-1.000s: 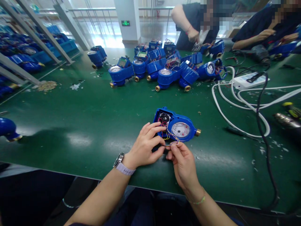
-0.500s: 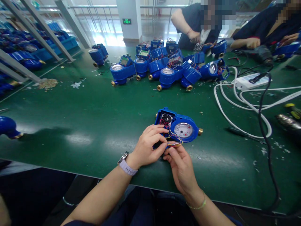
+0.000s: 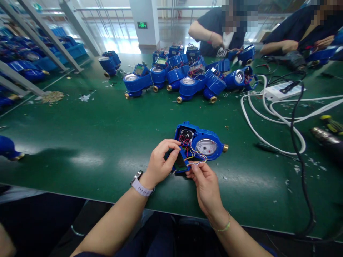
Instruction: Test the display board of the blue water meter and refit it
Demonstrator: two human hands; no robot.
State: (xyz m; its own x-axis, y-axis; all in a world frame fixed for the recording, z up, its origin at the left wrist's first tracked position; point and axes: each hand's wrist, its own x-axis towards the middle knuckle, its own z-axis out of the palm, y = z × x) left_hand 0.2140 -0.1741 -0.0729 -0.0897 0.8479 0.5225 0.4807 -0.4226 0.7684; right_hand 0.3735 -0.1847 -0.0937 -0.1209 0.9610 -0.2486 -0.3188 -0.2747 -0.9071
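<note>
The blue meter is lying on the green counter just beyond both hands, its long axis running left to right and slanting slightly toward the near side. Its brass end is pointing right, and its open box part is facing up at the left. The left hand is staying nearer that box; its grip is pinching a tilted dark panel at the meter's near-left side, though whether panel and box are touching I cannot tell. The right hand is waiting just right of the panel, its grip pinching thin wires, which are looping back toward the meter. The counter's near edge is passing under the forearms. Bare green surface is stretching left and far, toward a heap of meters; a white cable is bounding the right.
</note>
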